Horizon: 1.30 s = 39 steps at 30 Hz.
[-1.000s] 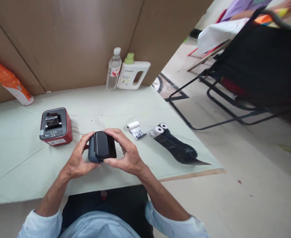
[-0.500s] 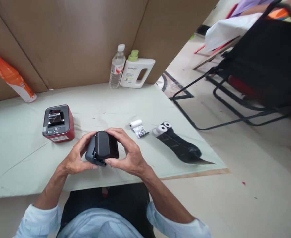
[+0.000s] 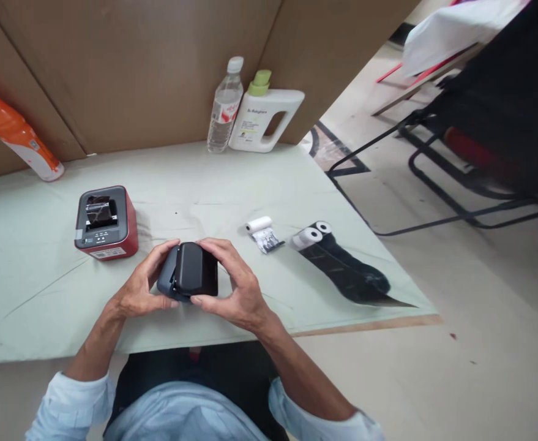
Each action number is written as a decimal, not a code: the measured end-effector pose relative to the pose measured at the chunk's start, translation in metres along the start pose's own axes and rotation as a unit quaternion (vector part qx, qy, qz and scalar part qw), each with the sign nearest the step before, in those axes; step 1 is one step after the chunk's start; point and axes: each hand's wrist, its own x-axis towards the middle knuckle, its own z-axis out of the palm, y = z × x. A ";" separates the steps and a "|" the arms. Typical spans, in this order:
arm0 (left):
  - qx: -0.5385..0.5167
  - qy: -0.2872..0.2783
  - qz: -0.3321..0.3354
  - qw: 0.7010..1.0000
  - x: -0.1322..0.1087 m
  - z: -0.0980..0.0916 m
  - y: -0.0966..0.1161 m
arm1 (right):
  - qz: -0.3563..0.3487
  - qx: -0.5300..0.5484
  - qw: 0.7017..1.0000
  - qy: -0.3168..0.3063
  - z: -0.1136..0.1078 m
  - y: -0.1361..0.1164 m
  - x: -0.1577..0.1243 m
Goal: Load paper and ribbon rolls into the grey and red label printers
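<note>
Between my hands, close to the table's front edge, is a small black receipt printer (image 3: 197, 269) with a dark blue-grey part on its left side. A narrow gap shows between the two parts. My left hand (image 3: 145, 284) grips the left side, thumb at the near edge. Fingers over the far edge and thumb at the near edge, my right hand (image 3: 236, 283) clasps the black part. To the left stands a red and black printer (image 3: 105, 223) with a dark roll in its top. A small white paper roll (image 3: 259, 224), its printed end unrolled, lies right of my hands.
Two larger paper rolls (image 3: 307, 236) lie at the right with a long black strip (image 3: 342, 275) trailing toward the table edge. A water bottle (image 3: 225, 110), a white jug (image 3: 269, 122) and an orange bottle (image 3: 18, 131) stand by the cardboard wall (image 3: 135, 67). A black folding chair (image 3: 502, 122) is beyond.
The camera view has shifted slightly, so the table things sit a little differently in it. Both hands keep their hold on the black printer, and its gap looks much the same.
</note>
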 end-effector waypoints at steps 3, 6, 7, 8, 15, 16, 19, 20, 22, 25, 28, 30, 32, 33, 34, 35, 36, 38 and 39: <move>-0.008 0.001 -0.007 1.000 0.000 0.000 0.000 | -0.006 -0.005 1.000 0.000 0.000 0.001 0.002; -0.012 0.003 -0.009 1.000 -0.001 0.000 0.000 | -0.014 -0.007 1.000 0.000 0.000 0.002 0.003; -0.012 0.004 -0.009 1.000 -0.001 0.000 0.000 | -0.017 -0.007 1.000 0.001 0.000 0.002 0.003; -0.012 0.004 -0.008 1.000 -0.001 0.000 -0.001 | -0.019 -0.007 1.000 0.001 0.000 0.002 0.003; -0.006 0.012 -0.011 1.000 -0.001 0.000 -0.004 | -0.025 -0.019 1.000 -0.002 0.001 0.001 0.001; -0.004 0.014 -0.012 1.000 -0.001 0.000 -0.004 | -0.027 -0.023 0.999 -0.002 0.001 0.001 0.001; 0.000 0.018 -0.014 1.000 -0.001 0.002 -0.004 | -0.032 -0.034 0.999 -0.003 0.001 0.000 0.001; 0.002 0.018 -0.015 1.000 -0.001 0.002 -0.004 | -0.033 -0.036 0.999 -0.003 0.001 0.000 0.001; 0.009 0.018 -0.019 1.000 0.000 0.003 -0.003 | -0.035 -0.036 0.999 -0.002 0.000 0.000 0.001; 0.023 0.021 -0.025 0.999 0.000 0.005 0.000 | -0.038 -0.035 0.999 0.001 -0.002 -0.001 0.000; 0.050 0.029 -0.024 0.998 0.000 0.006 0.004 | -0.040 -0.039 0.998 0.004 -0.004 -0.002 0.000; 0.070 0.034 -0.022 0.997 0.000 0.006 0.006 | -0.040 -0.043 0.998 0.005 -0.006 -0.002 0.000; 0.085 0.037 -0.015 0.996 0.000 0.006 0.008 | -0.040 -0.045 0.998 0.005 -0.007 -0.002 0.000; 0.090 0.038 -0.011 0.995 0.000 0.006 0.009 | -0.040 -0.046 0.998 0.005 -0.007 -0.003 0.000; 0.094 0.038 -0.007 0.995 0.000 0.006 0.009 | -0.041 -0.046 0.998 0.005 -0.008 -0.003 0.000; 0.096 0.038 -0.004 0.995 0.000 0.005 0.010 | -0.041 -0.046 0.998 0.006 -0.008 -0.003 0.000; 0.099 0.037 -0.003 0.994 0.000 0.005 0.010 | -0.041 -0.047 0.998 0.006 -0.008 -0.003 0.000; 0.104 0.036 -0.001 0.994 0.000 0.004 0.010 | -0.045 -0.049 0.998 0.007 -0.008 -0.003 0.000; 0.106 0.035 0.000 0.994 0.000 0.004 0.010 | -0.047 -0.050 0.998 0.008 -0.008 -0.003 0.000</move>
